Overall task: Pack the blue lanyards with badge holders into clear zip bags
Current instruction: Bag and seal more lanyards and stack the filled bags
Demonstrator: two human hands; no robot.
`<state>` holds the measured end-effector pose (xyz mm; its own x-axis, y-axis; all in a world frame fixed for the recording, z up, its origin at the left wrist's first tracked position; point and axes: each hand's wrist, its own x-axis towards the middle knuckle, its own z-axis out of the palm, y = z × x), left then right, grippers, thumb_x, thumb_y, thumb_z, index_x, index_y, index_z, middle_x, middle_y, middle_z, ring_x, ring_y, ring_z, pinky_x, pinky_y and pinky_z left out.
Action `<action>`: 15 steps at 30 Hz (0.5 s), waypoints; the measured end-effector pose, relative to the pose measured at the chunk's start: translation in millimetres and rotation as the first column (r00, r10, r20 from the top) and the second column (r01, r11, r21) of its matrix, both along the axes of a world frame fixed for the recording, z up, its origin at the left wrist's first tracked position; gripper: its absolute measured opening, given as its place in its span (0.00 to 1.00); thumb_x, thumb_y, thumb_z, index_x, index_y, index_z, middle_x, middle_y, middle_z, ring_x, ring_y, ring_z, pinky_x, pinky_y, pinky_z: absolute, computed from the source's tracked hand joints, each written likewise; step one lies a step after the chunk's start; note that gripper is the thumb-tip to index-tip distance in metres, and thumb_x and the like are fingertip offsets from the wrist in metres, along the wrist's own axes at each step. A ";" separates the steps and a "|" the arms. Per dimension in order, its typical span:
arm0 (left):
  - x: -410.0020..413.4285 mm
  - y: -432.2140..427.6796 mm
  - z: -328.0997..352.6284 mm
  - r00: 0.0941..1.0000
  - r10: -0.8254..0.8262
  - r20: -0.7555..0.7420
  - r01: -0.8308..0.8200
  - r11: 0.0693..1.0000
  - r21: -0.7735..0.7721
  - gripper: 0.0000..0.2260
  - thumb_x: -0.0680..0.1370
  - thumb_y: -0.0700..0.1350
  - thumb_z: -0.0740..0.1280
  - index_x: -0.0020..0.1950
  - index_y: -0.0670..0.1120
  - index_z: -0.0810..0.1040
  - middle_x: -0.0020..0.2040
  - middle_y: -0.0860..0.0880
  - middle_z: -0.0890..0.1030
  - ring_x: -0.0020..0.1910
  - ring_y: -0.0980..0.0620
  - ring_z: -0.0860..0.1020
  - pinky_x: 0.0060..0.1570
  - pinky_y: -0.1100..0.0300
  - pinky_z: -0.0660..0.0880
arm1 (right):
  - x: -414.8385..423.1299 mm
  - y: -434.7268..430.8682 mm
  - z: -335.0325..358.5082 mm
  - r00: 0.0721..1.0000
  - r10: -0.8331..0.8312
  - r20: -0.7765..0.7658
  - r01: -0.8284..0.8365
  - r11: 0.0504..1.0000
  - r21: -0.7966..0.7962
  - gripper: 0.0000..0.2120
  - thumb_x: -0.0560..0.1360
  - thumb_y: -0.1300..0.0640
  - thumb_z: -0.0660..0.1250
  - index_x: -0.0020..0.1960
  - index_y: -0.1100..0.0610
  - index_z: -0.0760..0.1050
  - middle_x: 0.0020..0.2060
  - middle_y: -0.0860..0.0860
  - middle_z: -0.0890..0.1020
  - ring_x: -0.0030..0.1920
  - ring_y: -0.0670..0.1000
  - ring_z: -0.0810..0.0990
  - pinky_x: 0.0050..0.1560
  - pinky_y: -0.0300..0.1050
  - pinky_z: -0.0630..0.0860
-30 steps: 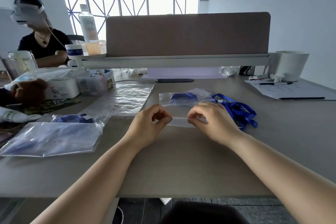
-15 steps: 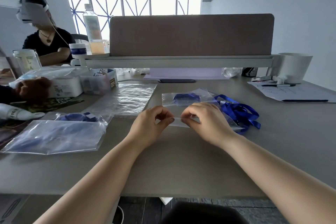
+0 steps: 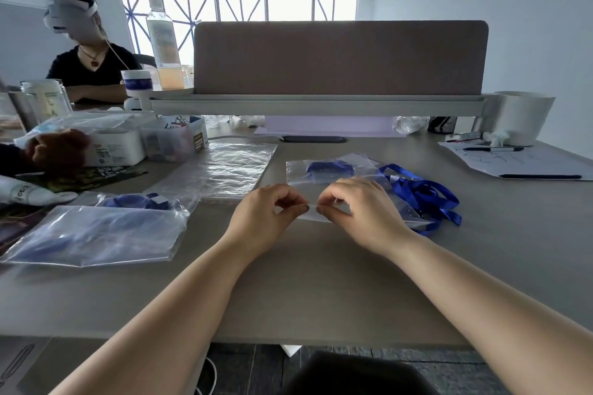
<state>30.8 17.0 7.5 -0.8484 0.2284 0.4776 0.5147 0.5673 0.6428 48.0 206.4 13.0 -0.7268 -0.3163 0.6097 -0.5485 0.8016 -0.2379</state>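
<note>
Both forearms reach forward over the smooth grey table (image 3: 321, 282), wrists low and knuckles up. The left hand (image 3: 266, 218) pinches the near edge of the clear zip bag (image 3: 296, 174) between thumb and forefinger, its other fingers curled. The right hand (image 3: 362, 215) pinches the same edge, its fingertips (image 3: 321, 209) almost touching the left's. The thin, glossy, crinkled bag lies flat just beyond the fingers, with a coiled blue lanyard (image 3: 330, 168) inside its far end. More loose lanyards (image 3: 426, 196), flat woven ribbon, lie looped just right of the right fingers.
</note>
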 end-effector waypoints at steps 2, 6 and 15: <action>0.9 -0.3 0.5 1.000 0.007 0.001 -0.007 1.000 0.004 0.02 0.73 0.47 0.71 0.42 0.54 0.82 0.37 0.60 0.81 0.40 0.67 0.75 0.45 0.63 0.71 | -0.8 -1.1 0.1 1.000 0.009 -0.002 -0.009 1.000 0.000 0.04 0.75 0.51 0.67 0.46 0.51 0.79 0.43 0.43 0.81 0.46 0.46 0.77 0.52 0.50 0.73; 3.4 -1.1 1.3 1.000 0.014 0.006 -0.014 1.000 0.027 0.04 0.73 0.47 0.72 0.40 0.56 0.81 0.37 0.61 0.81 0.40 0.68 0.75 0.41 0.72 0.68 | -1.3 -4.5 0.7 0.999 0.031 -0.012 -0.031 0.999 -0.003 0.04 0.75 0.52 0.67 0.47 0.51 0.79 0.43 0.43 0.81 0.46 0.46 0.77 0.52 0.49 0.74; 4.3 -0.9 1.9 1.000 0.006 0.023 -0.008 0.998 0.068 0.03 0.73 0.46 0.72 0.41 0.54 0.83 0.38 0.60 0.82 0.41 0.65 0.77 0.45 0.66 0.72 | -2.4 -8.4 1.5 0.998 0.061 -0.030 -0.061 0.998 0.003 0.03 0.75 0.53 0.67 0.45 0.51 0.79 0.41 0.43 0.81 0.44 0.46 0.76 0.48 0.46 0.71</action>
<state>35.1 16.1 9.4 -0.8607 0.1901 0.4723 0.4956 0.5254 0.6916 45.7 197.9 14.5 -0.6878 -0.3609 0.6299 -0.6030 0.7671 -0.2190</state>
